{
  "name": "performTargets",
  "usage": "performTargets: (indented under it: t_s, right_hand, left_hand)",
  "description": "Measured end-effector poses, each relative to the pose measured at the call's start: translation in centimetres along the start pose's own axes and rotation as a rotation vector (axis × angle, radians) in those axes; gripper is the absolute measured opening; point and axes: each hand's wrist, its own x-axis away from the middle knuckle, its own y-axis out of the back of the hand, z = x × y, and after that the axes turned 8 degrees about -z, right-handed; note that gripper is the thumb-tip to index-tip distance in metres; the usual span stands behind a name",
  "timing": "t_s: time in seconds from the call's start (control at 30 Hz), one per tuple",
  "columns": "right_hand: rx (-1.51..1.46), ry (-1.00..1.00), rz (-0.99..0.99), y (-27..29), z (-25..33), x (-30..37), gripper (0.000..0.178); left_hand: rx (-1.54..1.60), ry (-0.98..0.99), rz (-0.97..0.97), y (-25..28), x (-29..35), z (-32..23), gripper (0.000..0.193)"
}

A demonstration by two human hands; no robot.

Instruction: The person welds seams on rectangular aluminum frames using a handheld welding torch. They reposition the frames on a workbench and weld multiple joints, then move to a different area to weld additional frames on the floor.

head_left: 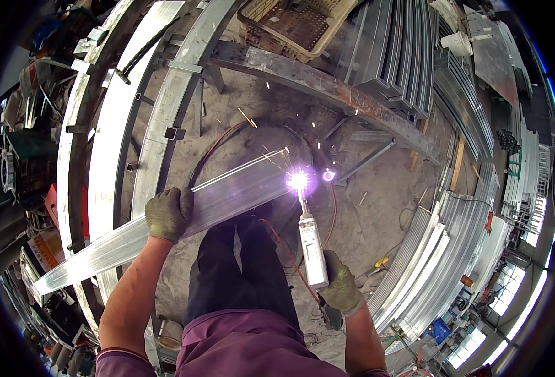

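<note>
A long silvery metal beam (227, 193) slants across the view, its left part lying over the rails of a steel stand. My left hand (167, 215), in a grey-green work glove, is closed over the beam's upper edge. In my right hand (342, 286), gloved alike, is a white handheld welding torch (313, 250) pointing away from me. Its nozzle meets the beam's right end in a glaring purple-white light (299, 180). Sparks fly from there, and the glare hides the exact spot of contact. Part of the right hand's fingers is hidden behind the torch.
Long rails (171, 122) of the stand run along the left. A rusty steel crossbeam (353, 100) spans the far side, below a plastic crate (290, 44). Stacked metal profiles (409, 264) lie at the right. A red-and-black cable (218, 147) loops over the floor near a yellow tool (381, 262).
</note>
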Motion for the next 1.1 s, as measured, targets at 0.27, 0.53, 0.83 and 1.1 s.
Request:
performTargets:
  t_s: [0.27,0.53,0.83,1.1]
  right_hand:
    - [0.013,0.024,-0.022,0.0,0.3,0.2,0.066]
    - [-0.013,-0.029,0.011,0.2,0.1,0.5,0.069]
    - [0.019,-0.004,0.0,0.2,-0.4,0.8,0.071]
    - [0.078,0.032,-0.043,-0.7,-3.2,0.9,0.047]
  left_hand:
    - [-0.009,0.003,0.012,0.3,-0.1,-0.3,0.039]
    - [0.019,-0.006,-0.005,0.1,0.1,0.0,0.039]
    - [0.003,0.0,0.02,0.2,-0.1,0.0,0.04]
    - [0.013,0.005,0.018,0.7,-0.2,-0.4,0.042]
